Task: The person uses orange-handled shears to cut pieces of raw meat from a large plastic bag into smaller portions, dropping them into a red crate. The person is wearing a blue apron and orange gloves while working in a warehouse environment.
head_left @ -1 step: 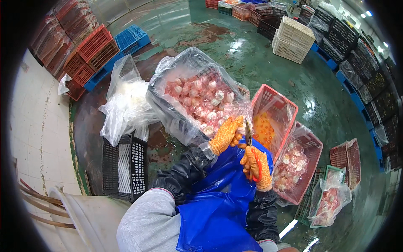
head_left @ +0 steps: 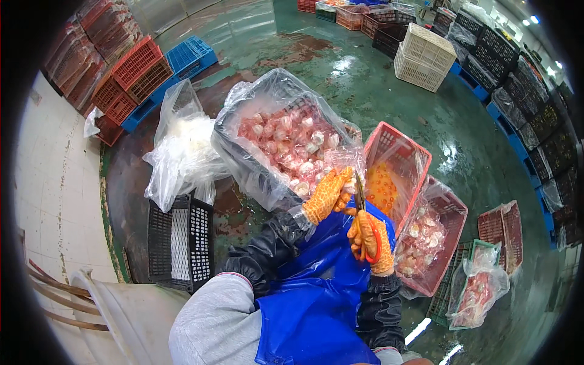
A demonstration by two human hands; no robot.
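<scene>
Left hand [head_left: 326,196] curled round a pale garlic-like bulb [head_left: 350,185]; right hand [head_left: 367,233] wrapped about red-handled scissors [head_left: 360,197], their long axis pointing away from the blue apron [head_left: 316,304], blades just right of the bulb.

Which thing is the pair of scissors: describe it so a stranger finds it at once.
Find the blue apron, lower middle. At its upper right is the right hand, in an orange patterned glove, gripping the scissors. Narrow blades point up; a smooth red-orange handle loop sets them apart from the glove.
</scene>
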